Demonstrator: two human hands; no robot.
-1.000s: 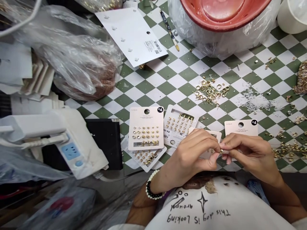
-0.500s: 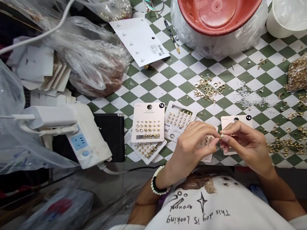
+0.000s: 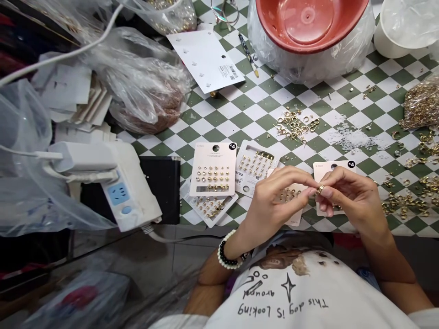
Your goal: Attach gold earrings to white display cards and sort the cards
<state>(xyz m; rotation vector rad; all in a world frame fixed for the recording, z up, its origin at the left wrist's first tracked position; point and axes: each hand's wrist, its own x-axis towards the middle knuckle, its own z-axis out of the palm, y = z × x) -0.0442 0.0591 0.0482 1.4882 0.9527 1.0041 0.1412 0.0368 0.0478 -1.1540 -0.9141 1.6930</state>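
Observation:
A small gold hoop earring (image 3: 320,188) is pinched between the fingertips of my right hand (image 3: 355,196). Thumb and index finger of my left hand (image 3: 277,194) close on its left side. Whether a tiny back piece is there too cannot be made out. Behind my right hand lies a pale pink earring card (image 3: 320,170), mostly covered. Another card with studs (image 3: 295,217) is partly hidden under my left hand. To the left are an upright-facing card of gold and clear earrings (image 3: 214,160), a turned card (image 3: 246,176) and a further card beneath (image 3: 219,214).
Loose gold hoops (image 3: 297,125) and white bits (image 3: 353,137) lie beyond my hands; more gold pieces (image 3: 411,196) are at right. A red bowl (image 3: 308,43), pen (image 3: 248,55), white card (image 3: 209,57), plastic bag (image 3: 147,87) and power strip (image 3: 137,201) surround the checkered tabletop.
The view has shifted slightly. My hands stay together at the earring, which now shows more plainly between the fingertips, and my left fingers have straightened a little.

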